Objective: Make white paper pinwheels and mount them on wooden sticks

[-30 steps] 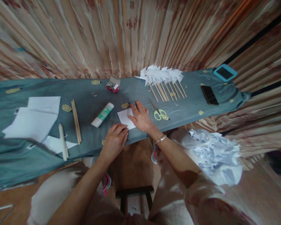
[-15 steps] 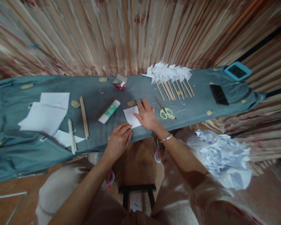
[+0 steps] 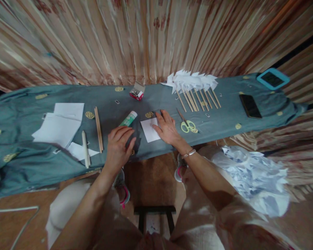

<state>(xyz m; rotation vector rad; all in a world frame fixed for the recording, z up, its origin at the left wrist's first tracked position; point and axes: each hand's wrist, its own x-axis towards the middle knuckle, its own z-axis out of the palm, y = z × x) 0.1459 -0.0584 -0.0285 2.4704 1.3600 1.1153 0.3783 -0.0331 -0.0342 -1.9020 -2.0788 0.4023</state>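
White square of paper (image 3: 148, 132) lying flat on the cloth-covered table (image 3: 109, 104), near to its front edge, between both hands. Right hand (image 3: 167, 127) placed upon the right part of this paper, palm down, with fingers spread and slightly bent; grip released, only resting. Around the right wrist, a thin bracelet (image 3: 188, 154).

Left hand (image 3: 120, 144) apart from the paper, to the left of it, above the near end of a green and white glue stick (image 3: 128, 119); grip loose, thumb held away from the fingers. Impossible to say if touching the glue stick or not, because of the hidden near end.

Just beside the right hand, scissors (image 3: 187, 126) with pale green handles. Farther back, a row of pointed white paper shapes (image 3: 190, 82) with wooden sticks (image 3: 193, 100), overlapping one another. Behind the glue stick, a small red box (image 3: 137, 94) with raised lid and metal pieces inside. Toward the left, loose sticks (image 3: 99, 130), a whitish rod (image 3: 86, 149) and larger sheets (image 3: 59, 128). Toward the right end, a dark phone (image 3: 250, 106) and a blue-framed device (image 3: 273, 79).
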